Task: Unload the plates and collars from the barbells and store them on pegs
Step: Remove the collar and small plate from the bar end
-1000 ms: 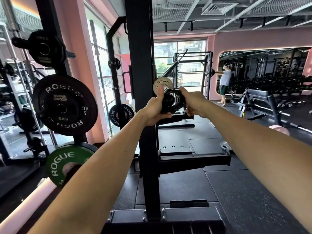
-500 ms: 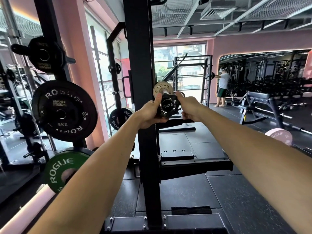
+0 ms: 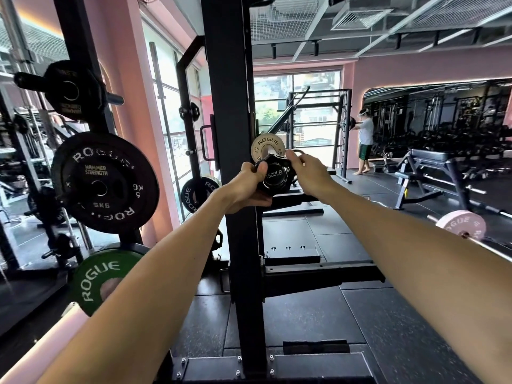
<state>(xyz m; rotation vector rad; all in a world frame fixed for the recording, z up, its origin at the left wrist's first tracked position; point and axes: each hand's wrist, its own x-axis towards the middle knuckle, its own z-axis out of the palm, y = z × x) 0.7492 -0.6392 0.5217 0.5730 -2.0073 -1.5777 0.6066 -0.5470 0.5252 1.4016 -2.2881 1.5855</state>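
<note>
Both hands hold a black barbell collar (image 3: pixel 274 177) around the end of a peg marked "1500LB", to the right of the black rack upright (image 3: pixel 232 112). My left hand (image 3: pixel 246 187) grips the collar from the left and below. My right hand (image 3: pixel 304 169) pinches its lever on the right side. Just behind the collar a small white 0.5 kg Rogue plate (image 3: pixel 266 148) sits on the same peg.
On the left rack hang a black 5 kg plate (image 3: pixel 105 184), a smaller black plate (image 3: pixel 73 91) above it and a green Rogue plate (image 3: pixel 97 275) below. A loaded barbell with a pink plate (image 3: pixel 461 225) lies at right. A person (image 3: pixel 364 142) stands at a far rack.
The collar has turned in my hands so the peg's "1500LB" end cap faces me. Both hands have stayed on the collar, and my view has shifted slightly closer and lower.
</note>
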